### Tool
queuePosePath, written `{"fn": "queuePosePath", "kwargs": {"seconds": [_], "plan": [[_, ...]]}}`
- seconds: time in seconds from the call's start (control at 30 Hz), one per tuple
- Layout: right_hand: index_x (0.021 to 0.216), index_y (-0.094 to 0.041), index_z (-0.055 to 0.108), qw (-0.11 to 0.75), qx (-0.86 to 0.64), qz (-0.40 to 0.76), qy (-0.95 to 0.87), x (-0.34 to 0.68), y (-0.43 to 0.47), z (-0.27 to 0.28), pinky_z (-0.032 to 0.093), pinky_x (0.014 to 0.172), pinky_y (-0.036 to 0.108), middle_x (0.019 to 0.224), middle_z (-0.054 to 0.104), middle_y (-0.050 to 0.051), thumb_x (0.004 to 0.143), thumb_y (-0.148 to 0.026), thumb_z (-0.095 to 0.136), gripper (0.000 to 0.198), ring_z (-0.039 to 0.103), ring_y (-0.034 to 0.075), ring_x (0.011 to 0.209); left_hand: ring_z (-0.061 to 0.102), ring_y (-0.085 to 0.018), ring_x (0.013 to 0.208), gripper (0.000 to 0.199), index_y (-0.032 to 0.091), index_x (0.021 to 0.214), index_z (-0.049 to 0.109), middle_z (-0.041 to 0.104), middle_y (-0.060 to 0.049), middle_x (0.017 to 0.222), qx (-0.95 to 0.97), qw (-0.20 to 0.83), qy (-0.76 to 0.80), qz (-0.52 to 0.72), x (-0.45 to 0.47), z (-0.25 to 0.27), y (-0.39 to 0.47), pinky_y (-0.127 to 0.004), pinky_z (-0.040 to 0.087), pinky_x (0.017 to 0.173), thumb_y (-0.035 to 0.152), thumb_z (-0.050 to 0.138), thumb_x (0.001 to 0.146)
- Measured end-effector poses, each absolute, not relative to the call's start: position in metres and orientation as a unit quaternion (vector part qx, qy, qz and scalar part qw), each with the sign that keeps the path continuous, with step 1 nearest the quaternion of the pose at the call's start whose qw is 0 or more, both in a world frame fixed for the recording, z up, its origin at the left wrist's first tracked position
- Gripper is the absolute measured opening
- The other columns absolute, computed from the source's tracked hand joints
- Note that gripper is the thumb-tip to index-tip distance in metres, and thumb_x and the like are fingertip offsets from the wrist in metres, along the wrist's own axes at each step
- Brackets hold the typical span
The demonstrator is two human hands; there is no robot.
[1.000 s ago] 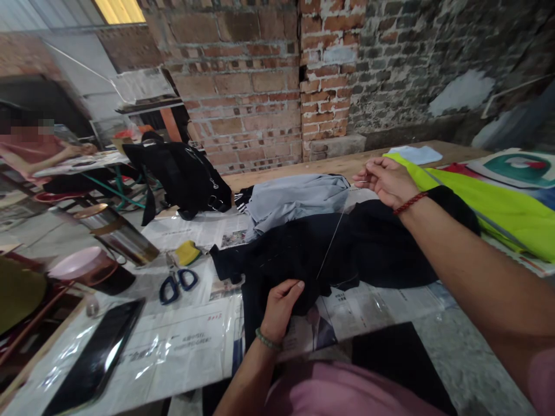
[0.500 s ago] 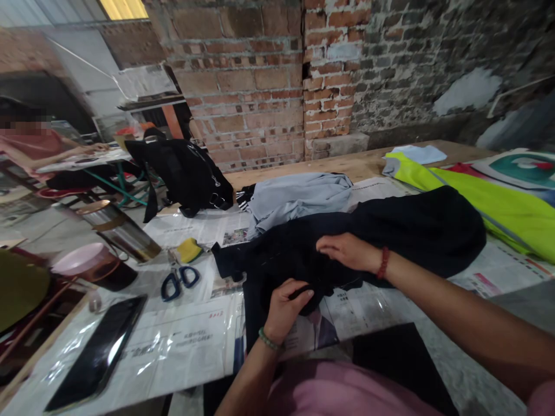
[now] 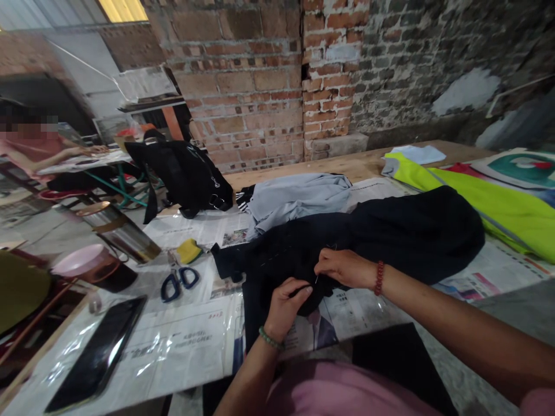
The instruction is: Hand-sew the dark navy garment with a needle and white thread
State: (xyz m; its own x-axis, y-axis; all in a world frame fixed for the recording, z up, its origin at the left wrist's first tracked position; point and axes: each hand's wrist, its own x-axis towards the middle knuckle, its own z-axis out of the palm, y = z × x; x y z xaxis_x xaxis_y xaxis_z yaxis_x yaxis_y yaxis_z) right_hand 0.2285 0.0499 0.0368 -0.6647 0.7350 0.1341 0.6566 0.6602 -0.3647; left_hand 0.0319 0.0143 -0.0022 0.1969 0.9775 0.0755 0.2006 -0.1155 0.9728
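Note:
A dark navy garment (image 3: 403,231) lies rumpled across the newspaper, with short white stitches showing on its near left part. My left hand (image 3: 287,303) pinches a fold of this garment between thumb and fingers. Close to its right, my right hand (image 3: 342,267) is closed in a pinch on a sewing needle (image 3: 316,279), seen as a thin pale sliver pointing down at the cloth. The thread itself is too fine to follow. Left of the garment lie blue-handled scissors (image 3: 178,282) beside a yellow sponge-like piece (image 3: 189,251).
A phone (image 3: 97,352), a pink-lidded jar (image 3: 95,267) and a steel flask (image 3: 121,231) stand or lie at left. Behind are a black bag (image 3: 182,176) and grey-blue cloth (image 3: 299,196). Rightward are a neon-yellow garment (image 3: 477,196) and an iron (image 3: 515,167). A person (image 3: 30,150) sits far left.
My right hand has moved slightly down and its fingers have closed into a pinch, with the needle now visible. My left hand keeps its hold on the garment.

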Motion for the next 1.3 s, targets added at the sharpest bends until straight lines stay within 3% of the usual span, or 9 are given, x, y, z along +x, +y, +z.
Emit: {"fn": "queuePosePath", "kwargs": {"seconds": [0.53, 0.63, 0.73, 0.9, 1.0, 1.1, 1.2, 1.3], "plan": [[0.089, -0.018, 0.063, 0.186, -0.344, 0.26, -0.883, 0.221, 0.051, 0.034, 0.041, 0.068, 0.021, 0.083, 0.057, 0.004, 0.081, -0.011, 0.04, 0.025, 0.054, 0.01, 0.075, 0.049, -0.013, 0.065, 0.014, 0.019, 0.072, 0.07, 0.056, -0.002, 0.069, 0.639, 0.467, 0.455, 0.408, 0.031, -0.003, 0.014, -0.023, 0.039, 0.059, 0.031, 0.062, 0.069], [0.088, -0.017, 0.061, 0.211, -0.384, 0.352, -0.827, 0.216, 0.051, 0.039, 0.042, 0.058, 0.019, 0.074, 0.059, 0.001, 0.079, -0.012, 0.042, 0.022, 0.053, 0.007, 0.06, 0.048, -0.013, 0.064, 0.015, 0.02, 0.071, 0.07, 0.056, -0.002, 0.068, 0.643, 0.468, 0.453, 0.404, 0.032, -0.001, 0.013, -0.023, 0.039, 0.059, 0.032, 0.062, 0.068], [0.095, -0.018, 0.055, 0.233, -0.414, 0.476, -0.741, 0.21, 0.051, 0.043, 0.035, 0.039, 0.015, 0.069, 0.058, -0.003, 0.076, -0.016, 0.044, 0.022, 0.042, 0.003, 0.039, 0.048, -0.013, 0.062, 0.015, 0.02, 0.072, 0.07, 0.056, -0.002, 0.067, 0.653, 0.459, 0.448, 0.403, 0.033, 0.0, 0.012, -0.023, 0.038, 0.057, 0.032, 0.061, 0.069], [0.103, -0.019, 0.047, 0.25, -0.397, 0.549, -0.692, 0.202, 0.051, 0.044, 0.03, 0.032, 0.012, 0.066, 0.055, -0.006, 0.073, -0.014, 0.045, 0.03, 0.038, 0.002, 0.034, 0.051, -0.014, 0.064, 0.014, 0.02, 0.071, 0.07, 0.058, -0.003, 0.068, 0.671, 0.436, 0.436, 0.412, 0.032, -0.001, 0.011, -0.024, 0.04, 0.059, 0.03, 0.06, 0.07], [0.106, -0.02, 0.046, 0.221, -0.393, 0.531, -0.718, 0.197, 0.047, 0.041, 0.029, 0.033, 0.012, 0.065, 0.055, -0.007, 0.073, -0.012, 0.044, 0.034, 0.037, 0.002, 0.034, 0.052, -0.014, 0.066, 0.013, 0.02, 0.071, 0.069, 0.058, -0.002, 0.07, 0.656, 0.431, 0.446, 0.429, 0.03, -0.003, 0.012, -0.024, 0.04, 0.061, 0.029, 0.06, 0.07], [0.112, -0.019, 0.047, 0.202, -0.386, 0.441, -0.785, 0.195, 0.044, 0.038, 0.039, 0.045, 0.015, 0.065, 0.057, -0.005, 0.075, -0.01, 0.044, 0.038, 0.048, 0.005, 0.044, 0.052, -0.013, 0.066, 0.013, 0.019, 0.07, 0.069, 0.059, -0.001, 0.069, 0.616, 0.445, 0.475, 0.444, 0.028, -0.005, 0.015, -0.023, 0.04, 0.062, 0.03, 0.063, 0.067], [0.114, -0.019, 0.048, 0.264, -0.417, 0.301, -0.816, 0.198, 0.043, 0.035, 0.046, 0.071, 0.026, 0.086, 0.062, 0.003, 0.079, -0.012, 0.041, 0.037, 0.058, 0.013, 0.077, 0.049, -0.012, 0.06, 0.016, 0.016, 0.067, 0.067, 0.057, 0.001, 0.063, 0.568, 0.497, 0.491, 0.435, 0.028, -0.006, 0.017, -0.022, 0.039, 0.058, 0.032, 0.065, 0.064], [0.108, -0.021, 0.052, 0.356, -0.44, 0.201, -0.799, 0.206, 0.038, 0.032, 0.043, 0.081, 0.032, 0.099, 0.059, 0.007, 0.082, -0.014, 0.037, 0.031, 0.055, 0.016, 0.092, 0.046, -0.01, 0.055, 0.022, 0.014, 0.064, 0.066, 0.056, 0.002, 0.058, 0.519, 0.553, 0.492, 0.427, 0.028, -0.005, 0.016, -0.021, 0.036, 0.053, 0.036, 0.065, 0.064]]}}
